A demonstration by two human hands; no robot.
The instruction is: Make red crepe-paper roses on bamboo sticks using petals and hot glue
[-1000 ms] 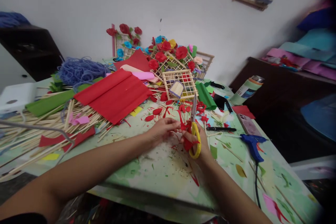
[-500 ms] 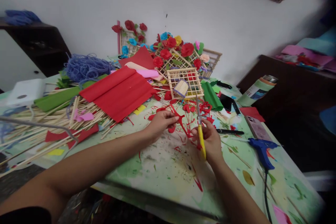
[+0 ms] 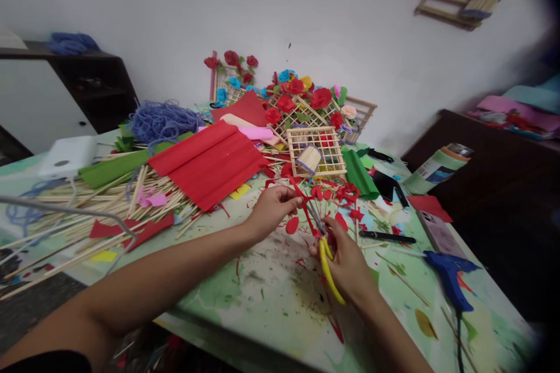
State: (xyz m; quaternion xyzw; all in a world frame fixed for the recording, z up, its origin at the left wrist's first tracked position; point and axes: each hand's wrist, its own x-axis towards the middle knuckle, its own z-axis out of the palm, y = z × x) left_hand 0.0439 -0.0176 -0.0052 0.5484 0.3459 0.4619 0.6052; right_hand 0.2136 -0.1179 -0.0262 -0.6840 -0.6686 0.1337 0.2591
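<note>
My left hand [image 3: 276, 208] pinches a thin strip of red crepe paper [image 3: 307, 217] between thumb and fingers. My right hand [image 3: 345, 256] is closed on yellow-handled scissors [image 3: 328, 271], and their metal blades point up and left at the red paper strip. Whether the blades are parted is hard to make out. Cut red petal shapes [image 3: 292, 225] and red scraps lie on the table around both hands. Just beyond stands a small lattice frame of sticks [image 3: 317, 151] with a little stick pocket on it.
A red crepe sheet [image 3: 207, 163] lies on many thin sticks [image 3: 149, 198] at left, near blue string [image 3: 164, 122]. Paper flowers [image 3: 295, 86] on lattices stand against the wall. At right are a black pen [image 3: 388, 236], a blue glue gun [image 3: 450, 274] and a bottle [image 3: 440, 168].
The scissors have swung from pointing straight up to tilting left, and their blades have come to the red strip. My hands have drawn closer together. The whole view has shifted slightly.
</note>
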